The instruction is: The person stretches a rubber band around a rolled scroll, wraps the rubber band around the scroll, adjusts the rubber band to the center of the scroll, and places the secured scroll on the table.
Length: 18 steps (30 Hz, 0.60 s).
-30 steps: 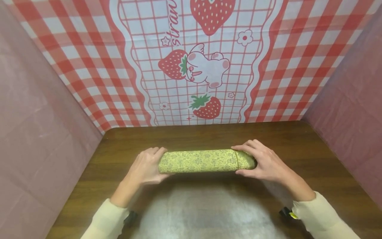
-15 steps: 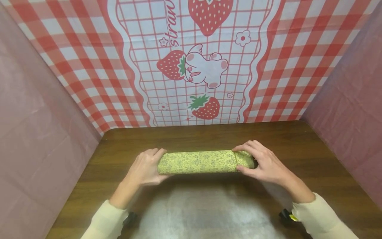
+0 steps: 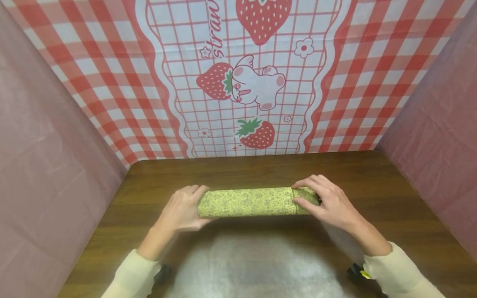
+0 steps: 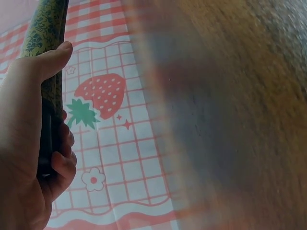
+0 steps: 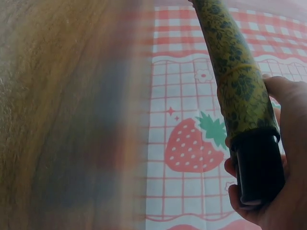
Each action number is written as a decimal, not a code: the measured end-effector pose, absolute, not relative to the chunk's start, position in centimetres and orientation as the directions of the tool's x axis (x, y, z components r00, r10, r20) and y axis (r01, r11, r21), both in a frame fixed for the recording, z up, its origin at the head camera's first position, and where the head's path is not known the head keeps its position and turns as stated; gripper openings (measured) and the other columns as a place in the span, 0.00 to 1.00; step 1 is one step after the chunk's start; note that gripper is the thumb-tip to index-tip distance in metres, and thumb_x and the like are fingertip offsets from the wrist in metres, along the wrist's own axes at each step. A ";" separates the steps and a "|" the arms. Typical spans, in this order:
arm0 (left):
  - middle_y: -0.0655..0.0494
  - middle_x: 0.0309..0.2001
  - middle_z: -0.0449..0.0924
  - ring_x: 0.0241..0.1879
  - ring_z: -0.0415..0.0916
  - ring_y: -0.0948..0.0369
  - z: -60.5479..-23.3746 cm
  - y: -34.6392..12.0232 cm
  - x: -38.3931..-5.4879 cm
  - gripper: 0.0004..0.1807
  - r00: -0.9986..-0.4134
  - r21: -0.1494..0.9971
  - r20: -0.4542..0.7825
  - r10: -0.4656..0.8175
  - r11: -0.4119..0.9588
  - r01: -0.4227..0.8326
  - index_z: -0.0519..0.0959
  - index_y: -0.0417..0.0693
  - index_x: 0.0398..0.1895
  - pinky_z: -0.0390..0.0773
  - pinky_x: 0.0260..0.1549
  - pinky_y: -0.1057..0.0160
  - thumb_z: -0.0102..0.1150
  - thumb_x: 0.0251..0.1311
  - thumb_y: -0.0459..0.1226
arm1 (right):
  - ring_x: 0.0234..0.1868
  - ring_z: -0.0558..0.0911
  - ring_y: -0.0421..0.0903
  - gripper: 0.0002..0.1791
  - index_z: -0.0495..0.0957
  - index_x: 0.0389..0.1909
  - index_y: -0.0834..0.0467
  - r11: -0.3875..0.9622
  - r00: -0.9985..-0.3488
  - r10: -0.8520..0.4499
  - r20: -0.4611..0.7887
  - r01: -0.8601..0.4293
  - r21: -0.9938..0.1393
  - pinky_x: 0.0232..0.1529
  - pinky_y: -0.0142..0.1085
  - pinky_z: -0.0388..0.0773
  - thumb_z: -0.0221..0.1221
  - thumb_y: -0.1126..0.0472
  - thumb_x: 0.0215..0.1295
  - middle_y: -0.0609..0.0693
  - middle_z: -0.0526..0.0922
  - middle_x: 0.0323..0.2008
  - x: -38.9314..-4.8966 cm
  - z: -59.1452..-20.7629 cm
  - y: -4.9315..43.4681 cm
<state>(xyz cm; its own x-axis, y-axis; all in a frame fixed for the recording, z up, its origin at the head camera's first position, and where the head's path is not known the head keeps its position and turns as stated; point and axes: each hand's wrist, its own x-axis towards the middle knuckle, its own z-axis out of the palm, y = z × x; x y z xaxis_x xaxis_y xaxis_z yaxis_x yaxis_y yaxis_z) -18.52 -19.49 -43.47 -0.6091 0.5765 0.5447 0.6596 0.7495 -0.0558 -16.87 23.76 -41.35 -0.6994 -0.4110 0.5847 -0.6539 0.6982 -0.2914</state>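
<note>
A long yellow-green tube (image 3: pixel 247 203) with a floral pattern is held level over the table in the head view. My left hand (image 3: pixel 182 209) grips its left end. Around its right end, past a raised seam line, my right hand (image 3: pixel 331 203) holds it with the thumb on the near face and the fingers over the far side. The right wrist view shows a smooth black end piece (image 5: pixel 259 167) with fingers curled behind it. Another black end piece (image 4: pixel 47 139) lies in the left palm, partly hidden by the hand.
The tube is above a brown wooden table (image 3: pixel 223 171), whose near part reflects bright light. A red-checked cloth (image 3: pixel 179 95) with strawberries hangs behind it. Pink cloth walls (image 3: pixel 48 165) stand at both sides.
My right thumb has slid up from the tube's lower edge onto its near face, by the seam. The left hand and the tube have hardly moved.
</note>
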 end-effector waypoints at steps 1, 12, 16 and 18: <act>0.54 0.32 0.86 0.27 0.80 0.58 -43.5 -19.5 -18.5 0.47 -0.606 -0.055 0.548 0.578 0.747 0.662 0.83 0.44 0.52 0.83 0.27 0.63 0.94 0.30 0.59 | 0.48 0.81 0.38 0.21 0.89 0.53 0.42 0.703 -0.704 -0.404 0.585 -0.648 -0.294 0.42 0.40 0.79 0.80 0.57 0.60 0.37 0.90 0.47 -16.8 -41.3 23.7; 0.53 0.32 0.86 0.27 0.80 0.58 -43.2 -19.6 -18.3 0.46 -0.605 -0.074 0.544 0.581 0.752 0.655 0.83 0.44 0.52 0.83 0.27 0.63 0.93 0.31 0.58 | 0.47 0.72 0.31 0.29 0.85 0.72 0.40 0.701 -0.776 -0.480 0.409 -0.620 -0.354 0.41 0.33 0.73 0.76 0.53 0.70 0.37 0.85 0.51 -16.0 -40.6 24.2; 0.53 0.32 0.86 0.27 0.80 0.58 -43.3 -19.7 -18.1 0.46 -0.612 -0.064 0.543 0.575 0.755 0.653 0.83 0.44 0.52 0.83 0.27 0.63 0.94 0.30 0.57 | 0.56 0.76 0.34 0.34 0.83 0.71 0.41 0.685 -0.781 -0.506 0.367 -0.622 -0.379 0.50 0.41 0.80 0.81 0.51 0.64 0.38 0.85 0.55 -16.0 -40.5 24.3; 0.53 0.32 0.86 0.26 0.79 0.59 -43.3 -19.8 -18.0 0.46 -0.614 -0.060 0.542 0.574 0.755 0.653 0.83 0.44 0.52 0.82 0.27 0.64 0.94 0.29 0.56 | 0.57 0.77 0.35 0.35 0.83 0.68 0.39 0.678 -0.776 -0.511 0.369 -0.628 -0.382 0.51 0.43 0.81 0.83 0.51 0.60 0.37 0.85 0.56 -16.1 -40.5 24.3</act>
<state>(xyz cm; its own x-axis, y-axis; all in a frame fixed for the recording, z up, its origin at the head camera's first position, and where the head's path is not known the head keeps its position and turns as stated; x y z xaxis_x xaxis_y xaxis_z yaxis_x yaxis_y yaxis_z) -18.04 -19.78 -43.32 -0.6137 0.5738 0.5423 0.6531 0.7549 -0.0596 -16.08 24.32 -40.53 -0.7762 -0.5113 0.3689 -0.6281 0.6782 -0.3816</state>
